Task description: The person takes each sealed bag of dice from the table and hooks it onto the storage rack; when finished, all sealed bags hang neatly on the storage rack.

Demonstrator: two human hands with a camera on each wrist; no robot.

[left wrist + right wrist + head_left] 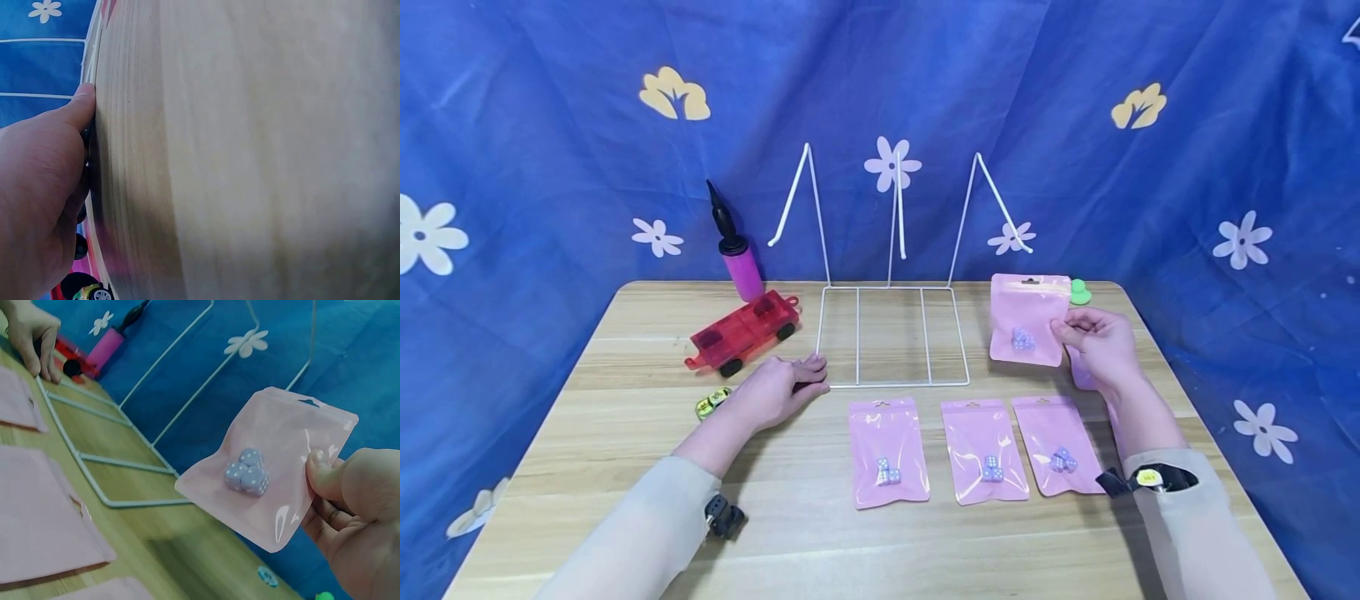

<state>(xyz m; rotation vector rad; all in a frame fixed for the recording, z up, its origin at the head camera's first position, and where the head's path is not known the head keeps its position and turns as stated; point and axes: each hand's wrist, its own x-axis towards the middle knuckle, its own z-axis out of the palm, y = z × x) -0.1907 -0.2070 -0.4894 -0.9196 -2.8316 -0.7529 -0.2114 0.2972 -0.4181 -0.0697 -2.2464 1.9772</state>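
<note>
Right fingers (1069, 334) pinch a flat pink plastic pouch (1030, 318), the white three-pronged wire rack (889, 288) left of them, its corner pinched by left fingers (809, 375).

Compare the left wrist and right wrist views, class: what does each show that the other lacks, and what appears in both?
Only the left wrist view shows the yellow-green toy car, at the bottom edge. Only the right wrist view shows the right hand, the dice inside the pink pouch it holds, and a small green object. Both show the left hand at the white rack, the wooden table and the blue cloth.
</note>
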